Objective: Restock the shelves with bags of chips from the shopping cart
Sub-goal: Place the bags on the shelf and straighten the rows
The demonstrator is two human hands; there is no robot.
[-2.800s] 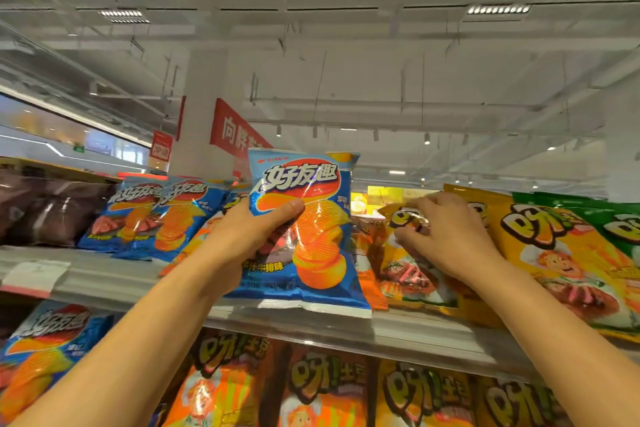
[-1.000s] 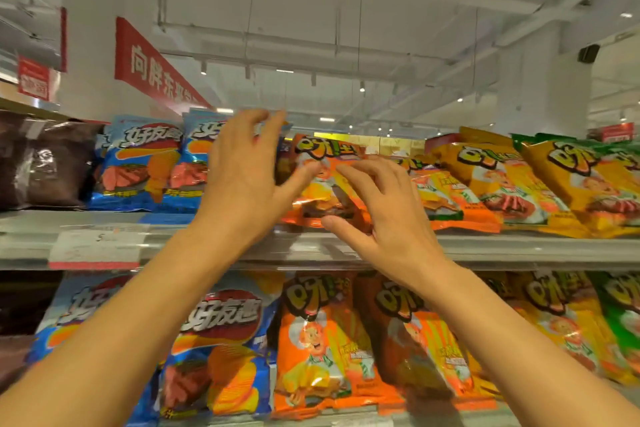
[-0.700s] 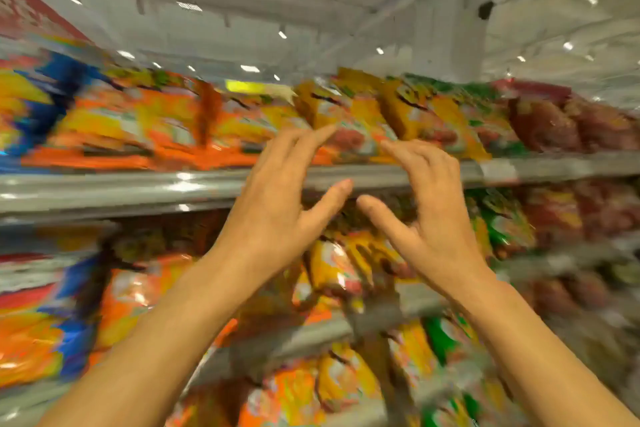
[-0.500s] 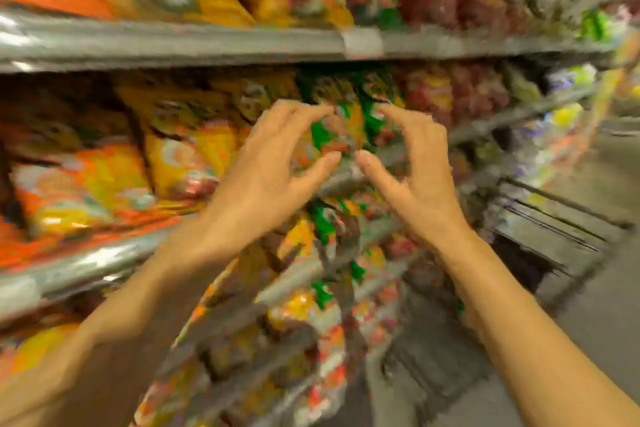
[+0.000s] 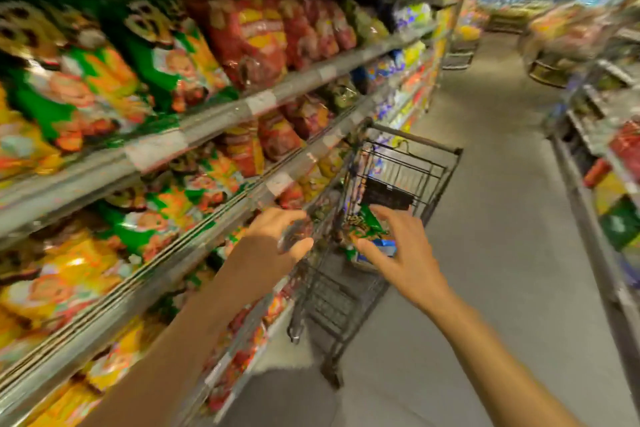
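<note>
Both hands reach toward the shopping cart (image 5: pixel 398 177), which stands in the aisle hard against the shelves (image 5: pixel 221 114). The left hand (image 5: pixel 277 243) and the right hand (image 5: pixel 398 246) are spread and hold nothing. The shelves look well filled with chip bags, so much of the restocking seems done. Through the motion blur, at least a green bag (image 5: pixel 367 225) and a blue one appear to lie in the cart's basket, left to shelve.

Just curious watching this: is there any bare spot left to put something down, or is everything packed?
The bare aisle floor right of the shopping cart is open. The shelves on the left are crammed with chip bags. Both hands, left hand and right hand, reach toward the cart.
</note>
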